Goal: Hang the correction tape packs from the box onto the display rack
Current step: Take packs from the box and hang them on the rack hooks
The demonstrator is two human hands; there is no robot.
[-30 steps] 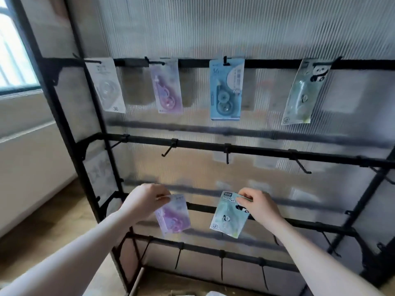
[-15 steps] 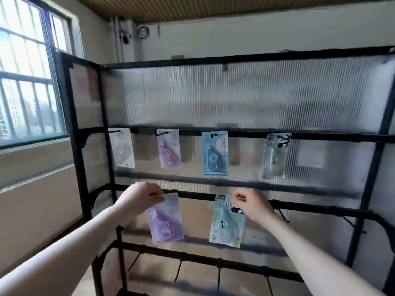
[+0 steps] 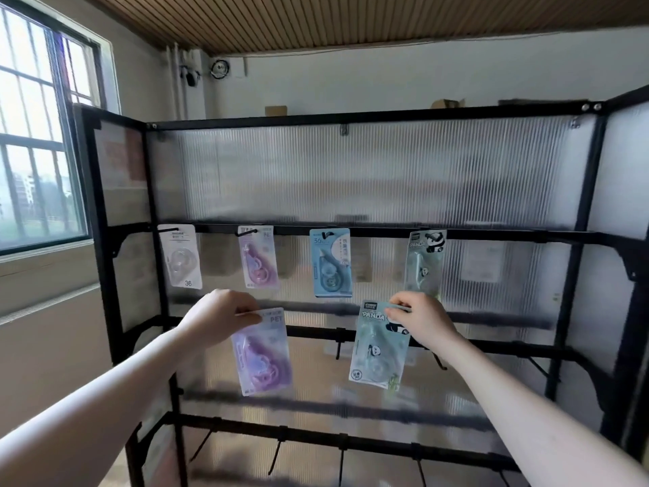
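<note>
purple pack [image 3: 261,353] in left hand [image 3: 219,316], green pack [image 3: 379,342] in right hand [image 3: 421,319]

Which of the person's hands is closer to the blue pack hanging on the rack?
The right hand, just below and to the right of the blue pack, holding the panda pack. The left hand, holding the purple pack, is farther off, below-left.

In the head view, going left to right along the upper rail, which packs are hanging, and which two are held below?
Hanging: white pack → purple pack → blue pack → panda pack. Held below: purple PET pack in the left hand → green panda pack in the right hand.
</note>
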